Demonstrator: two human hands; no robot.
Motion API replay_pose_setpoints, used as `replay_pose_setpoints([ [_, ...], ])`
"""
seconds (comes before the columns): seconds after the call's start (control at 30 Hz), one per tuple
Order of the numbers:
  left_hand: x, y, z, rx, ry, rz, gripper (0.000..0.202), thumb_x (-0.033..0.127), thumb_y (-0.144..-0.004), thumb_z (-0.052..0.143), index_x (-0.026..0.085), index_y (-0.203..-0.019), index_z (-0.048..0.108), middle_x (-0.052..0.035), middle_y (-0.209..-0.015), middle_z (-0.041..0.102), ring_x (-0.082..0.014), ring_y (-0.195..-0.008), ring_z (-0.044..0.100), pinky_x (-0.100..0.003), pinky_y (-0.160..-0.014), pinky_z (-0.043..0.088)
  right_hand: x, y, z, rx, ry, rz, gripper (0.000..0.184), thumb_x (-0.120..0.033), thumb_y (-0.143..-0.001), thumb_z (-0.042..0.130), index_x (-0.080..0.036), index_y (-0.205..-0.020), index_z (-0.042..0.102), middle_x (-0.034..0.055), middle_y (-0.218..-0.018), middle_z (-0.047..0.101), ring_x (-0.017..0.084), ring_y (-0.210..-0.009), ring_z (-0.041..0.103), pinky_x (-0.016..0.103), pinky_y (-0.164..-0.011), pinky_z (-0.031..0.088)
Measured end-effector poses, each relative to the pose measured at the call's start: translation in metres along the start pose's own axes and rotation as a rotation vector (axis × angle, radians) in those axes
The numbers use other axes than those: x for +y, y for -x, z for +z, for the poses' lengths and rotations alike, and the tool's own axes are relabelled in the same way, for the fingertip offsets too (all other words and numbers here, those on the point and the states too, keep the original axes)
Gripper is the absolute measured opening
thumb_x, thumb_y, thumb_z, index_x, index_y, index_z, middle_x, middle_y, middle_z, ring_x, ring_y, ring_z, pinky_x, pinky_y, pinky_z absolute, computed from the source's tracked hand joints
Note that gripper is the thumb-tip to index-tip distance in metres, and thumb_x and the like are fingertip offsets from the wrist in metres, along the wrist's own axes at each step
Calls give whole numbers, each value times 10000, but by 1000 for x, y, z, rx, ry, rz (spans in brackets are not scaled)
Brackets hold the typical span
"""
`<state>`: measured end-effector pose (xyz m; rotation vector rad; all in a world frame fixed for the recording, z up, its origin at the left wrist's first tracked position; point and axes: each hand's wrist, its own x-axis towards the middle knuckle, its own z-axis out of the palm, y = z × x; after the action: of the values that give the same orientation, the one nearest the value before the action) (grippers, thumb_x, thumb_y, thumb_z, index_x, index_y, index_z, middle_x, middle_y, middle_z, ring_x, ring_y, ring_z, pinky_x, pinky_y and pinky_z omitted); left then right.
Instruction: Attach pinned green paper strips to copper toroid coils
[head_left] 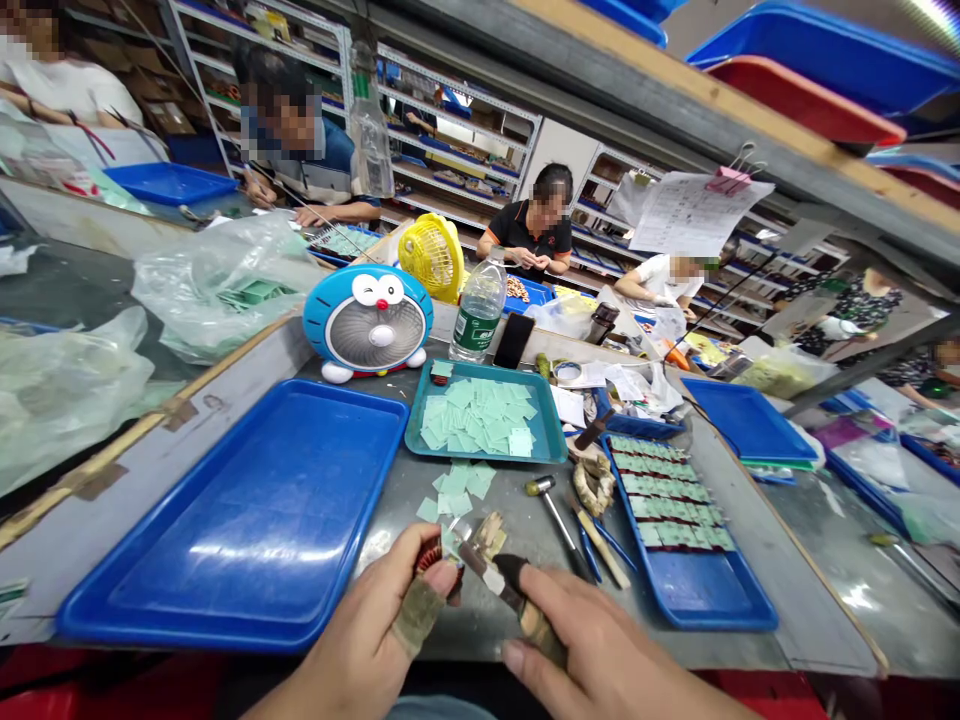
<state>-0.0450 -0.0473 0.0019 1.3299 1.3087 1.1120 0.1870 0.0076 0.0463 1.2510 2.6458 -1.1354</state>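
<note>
My left hand [375, 615], with tape around its thumb, pinches a small coil wound with dark red wire [428, 555]. A light green square piece [451, 540] shows beside the coil; I cannot tell whether it is fixed to it. In my right hand [574, 625], fingers closed around the grip, is a knife-like tool [487, 572] with a flat metal blade and a wrapped handle. Its blade points toward the coil. Dark wrapping covers a finger of that hand. Loose light green squares [454, 490] lie on the bench just beyond both hands.
A teal tray [487, 453] holds many green squares. Left is a large blue tray [247, 520]; right, another blue tray [716, 600] carries rows of coils with green squares. A hammer [559, 515], pliers [600, 550], fan [367, 320] and bottle [480, 310] stand or lie around. Several people sit beyond.
</note>
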Motion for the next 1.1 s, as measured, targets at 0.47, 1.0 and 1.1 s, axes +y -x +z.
replay_pose_setpoints([
  [0.47,0,-3,-11,-105,-105,4,275,503,-1066,408,255,-1134,506,4,-895,667,-189,-812,640,-272,-734,458,-21,6,-26,-23,299,13,215,-230,-944,547,-230,-1156,583,82,-1113,655,266,-997,629,374,-882,484],
  [1.0,3,-13,4,83,366,-201,427,618,-986,552,202,-1068,609,-28,-810,706,-164,-674,587,-302,-728,457,18,8,10,323,216,33,252,-313,-988,561,-229,-1225,584,125,-1221,637,296,-1102,622,433,-923,532],
  [1.1,-3,-21,-2,22,846,-328,411,581,-981,598,176,-929,649,-60,-810,735,-136,-635,589,-275,-675,464,62,11,51,437,6,176,550,-545,-1008,527,-152,-1392,512,200,-1396,611,324,-1281,604,464,-1045,514],
])
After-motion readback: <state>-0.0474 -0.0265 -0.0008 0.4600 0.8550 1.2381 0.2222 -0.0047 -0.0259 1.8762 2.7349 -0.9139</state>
